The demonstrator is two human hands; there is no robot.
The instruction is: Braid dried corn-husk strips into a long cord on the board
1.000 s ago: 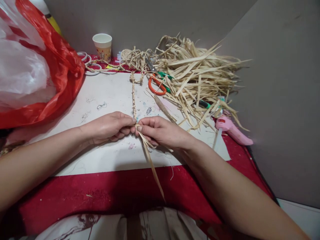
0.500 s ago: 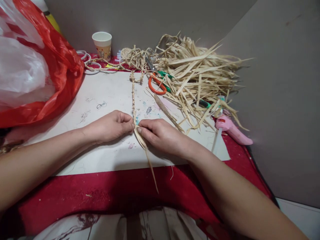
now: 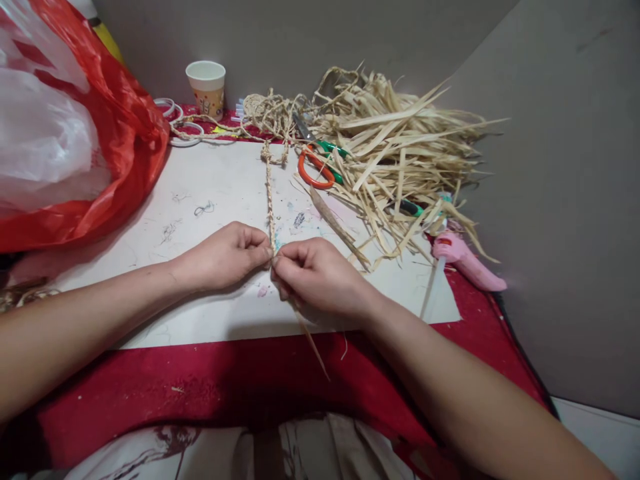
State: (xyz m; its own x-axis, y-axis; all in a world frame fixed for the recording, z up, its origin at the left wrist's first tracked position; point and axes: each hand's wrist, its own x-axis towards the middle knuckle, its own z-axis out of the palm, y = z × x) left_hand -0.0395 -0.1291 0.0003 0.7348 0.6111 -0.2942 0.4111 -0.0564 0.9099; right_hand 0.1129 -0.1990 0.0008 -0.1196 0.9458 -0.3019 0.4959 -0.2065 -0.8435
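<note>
A thin braided straw cord [image 3: 270, 200] runs down the white board [image 3: 220, 193] from a knotted coil of the same cord [image 3: 267, 113] at the back. My left hand [image 3: 233, 257] pinches the cord's lower end from the left. Right beside it, my right hand [image 3: 317, 277] is closed on the loose straw strands at that end, its thumb and forefinger almost touching the left fingertips. One strand [image 3: 315, 350] trails out below the right hand over the red cloth. Most of the strands are hidden behind my right fingers.
A pile of dry straw strips [image 3: 400, 133] lies at the back right, with orange-and-green scissors [image 3: 316, 167] beside it. A pink glue gun [image 3: 467, 260] rests at the right edge. A paper cup [image 3: 206, 90] stands at the back; a red plastic bag [image 3: 135, 160] fills the left.
My right hand has closed further over the loose strands, hiding them, and its fingertips have moved slightly left toward my left hand. The trailing strand's tip has swung a little right.
</note>
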